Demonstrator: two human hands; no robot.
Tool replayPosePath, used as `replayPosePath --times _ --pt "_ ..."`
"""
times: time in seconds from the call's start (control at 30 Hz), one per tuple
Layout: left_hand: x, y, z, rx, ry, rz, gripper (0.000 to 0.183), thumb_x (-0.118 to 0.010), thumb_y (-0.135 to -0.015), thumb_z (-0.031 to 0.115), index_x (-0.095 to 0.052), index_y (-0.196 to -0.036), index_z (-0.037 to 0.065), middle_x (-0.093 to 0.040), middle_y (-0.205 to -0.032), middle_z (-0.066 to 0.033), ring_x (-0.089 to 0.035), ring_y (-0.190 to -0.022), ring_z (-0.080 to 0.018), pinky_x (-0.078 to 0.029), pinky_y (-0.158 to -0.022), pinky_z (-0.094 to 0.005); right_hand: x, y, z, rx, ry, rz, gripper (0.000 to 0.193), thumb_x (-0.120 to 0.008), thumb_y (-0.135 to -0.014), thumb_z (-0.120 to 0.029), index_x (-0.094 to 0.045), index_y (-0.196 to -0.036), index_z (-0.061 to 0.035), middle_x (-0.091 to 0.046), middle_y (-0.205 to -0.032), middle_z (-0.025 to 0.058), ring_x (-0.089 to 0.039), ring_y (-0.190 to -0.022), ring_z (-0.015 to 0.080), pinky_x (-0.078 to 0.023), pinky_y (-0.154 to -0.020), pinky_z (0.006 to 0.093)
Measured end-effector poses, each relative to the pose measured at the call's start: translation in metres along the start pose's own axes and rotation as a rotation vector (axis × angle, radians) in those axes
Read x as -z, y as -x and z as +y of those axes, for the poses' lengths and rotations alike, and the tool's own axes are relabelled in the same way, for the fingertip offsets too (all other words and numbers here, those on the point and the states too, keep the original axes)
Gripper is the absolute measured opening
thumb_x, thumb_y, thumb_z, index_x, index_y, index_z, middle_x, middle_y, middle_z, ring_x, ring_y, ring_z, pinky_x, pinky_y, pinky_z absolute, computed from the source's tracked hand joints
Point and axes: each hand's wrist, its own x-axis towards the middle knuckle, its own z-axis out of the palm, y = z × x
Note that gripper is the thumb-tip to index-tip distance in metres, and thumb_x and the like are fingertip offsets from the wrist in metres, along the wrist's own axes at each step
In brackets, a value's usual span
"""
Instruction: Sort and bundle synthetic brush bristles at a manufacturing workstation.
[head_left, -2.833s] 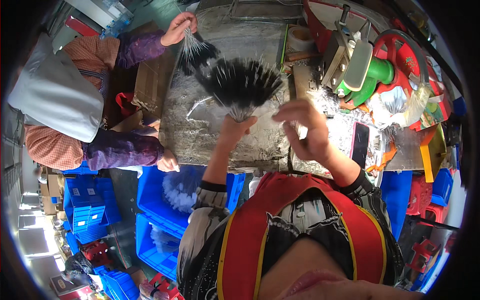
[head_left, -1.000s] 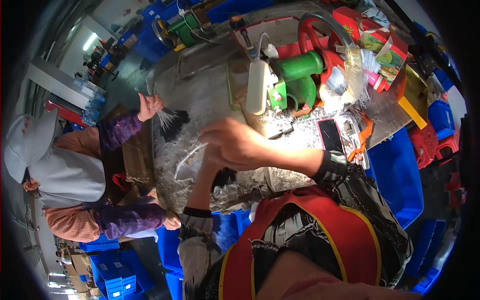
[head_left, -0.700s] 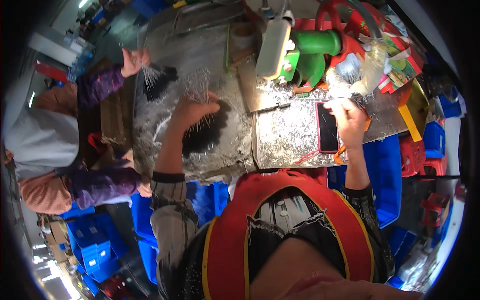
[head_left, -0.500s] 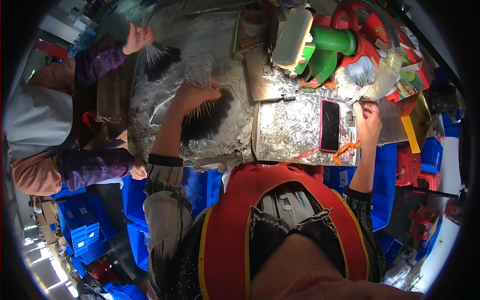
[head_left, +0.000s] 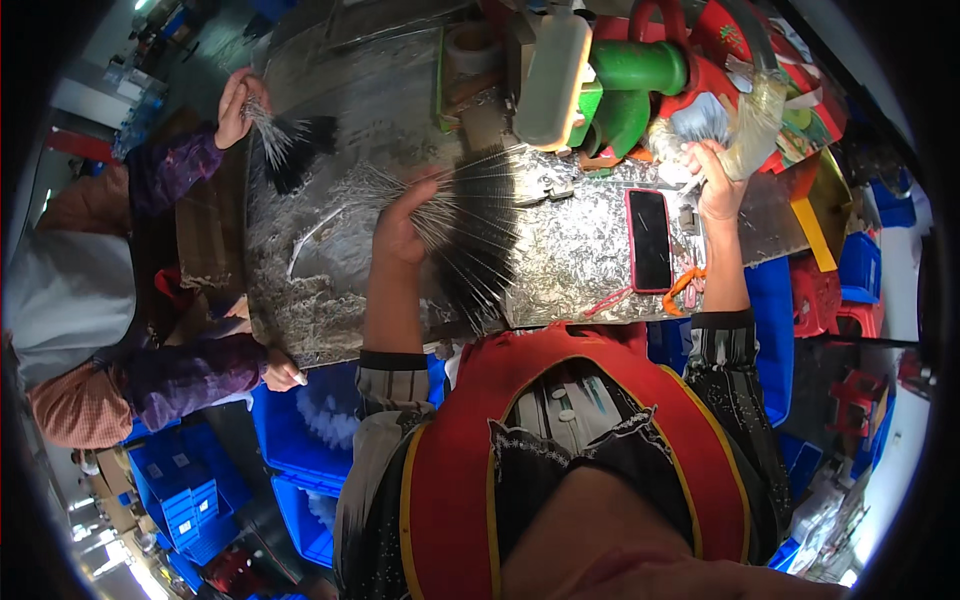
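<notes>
My left hand (head_left: 402, 225) is closed round the wire stems of a bundle of black-bristled wire brushes (head_left: 478, 235). The bristle ends fan out to the right over the metal-topped bench, and the bare wire ends stick out left of the fist. At the right, my right hand (head_left: 715, 182) is raised beside a tape-wrapped ring (head_left: 752, 140). Its fingers are pinched together at the ring's lower left edge; whatever lies between them is too small to make out. A green machine (head_left: 640, 68) with a red wheel stands just beyond that hand.
A phone in a red case (head_left: 650, 240) lies on the shiny worktop (head_left: 570, 265), beside an orange strip (head_left: 683, 290). At the left, a co-worker's hand (head_left: 238, 105) grips another brush bundle (head_left: 290, 150). Blue bins (head_left: 300, 430) stand below the bench edge.
My left hand has moved right with the brush bundle, which is now turned and spread into a wide fan. My right hand remains at the taped ring. The whole view has shifted slightly.
</notes>
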Motion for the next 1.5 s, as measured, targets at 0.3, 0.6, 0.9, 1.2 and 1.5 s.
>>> replayPosePath --times 0.3,0.6,0.9,1.2,1.5 --pt "-0.015 -0.024 -0.019 0.006 -0.012 0.101 0.028 -0.053 -0.075 -0.004 -0.051 -0.102 -0.003 -0.059 -0.098 -0.0164 -0.058 -0.089 -0.0266 -0.049 -0.079 -0.0365 -0.007 -0.01 -0.038 -0.281 0.018 0.143 0.022 -0.055 -0.073 -0.004 -0.047 -0.052 -0.0032 -0.045 -0.05 0.0056 -0.047 -0.05 0.0159 -0.041 -0.057 0.0286" --pt "-0.017 -0.031 -0.023 -0.093 -0.048 0.153 0.033 -0.055 -0.07 -0.005 -0.051 -0.103 -0.002 -0.061 -0.094 -0.0156 -0.06 -0.08 -0.0248 -0.05 -0.073 -0.0337 -0.006 -0.031 -0.076 -0.313 0.001 -0.011 0.025 -0.058 -0.074 -0.007 -0.045 -0.052 -0.0056 -0.04 -0.046 0.0028 -0.044 -0.045 0.0147 -0.039 -0.052 0.0275" --pt "-0.014 -0.039 -0.02 -0.091 -0.117 0.182 0.032 -0.056 -0.069 -0.005 -0.052 -0.1 -0.002 -0.062 -0.092 -0.015 -0.06 -0.08 -0.023 -0.05 -0.072 -0.0318 -0.004 -0.023 -0.054 -0.361 -0.006 0.06 0.028 -0.056 -0.073 -0.007 -0.044 -0.048 -0.006 -0.042 -0.046 0.0046 -0.045 -0.046 0.0149 -0.039 -0.052 0.0271" --pt "-0.016 -0.04 -0.019 -0.088 -0.08 0.177 0.03 -0.057 -0.069 -0.005 -0.053 -0.099 -0.002 -0.062 -0.089 -0.0148 -0.06 -0.076 -0.0224 -0.05 -0.07 -0.0312 -0.008 -0.024 -0.055 -0.205 -0.017 0.07 0.027 -0.058 -0.072 -0.008 -0.043 -0.049 -0.0068 -0.042 -0.046 0.0046 -0.043 -0.042 0.0137 -0.038 -0.05 0.027" --pt "-0.02 -0.042 -0.017 -0.057 -0.061 0.167 0.032 -0.059 -0.068 -0.004 -0.053 -0.099 0.0 -0.062 -0.089 -0.012 -0.06 -0.079 -0.0222 -0.049 -0.072 -0.0315 0.002 -0.021 -0.032 -0.292 -0.068 0.068 0.03 -0.052 -0.075 -0.006 -0.041 -0.047 -0.0062 -0.044 -0.05 0.0058 -0.045 -0.05 0.0142 -0.037 -0.053 0.0263"
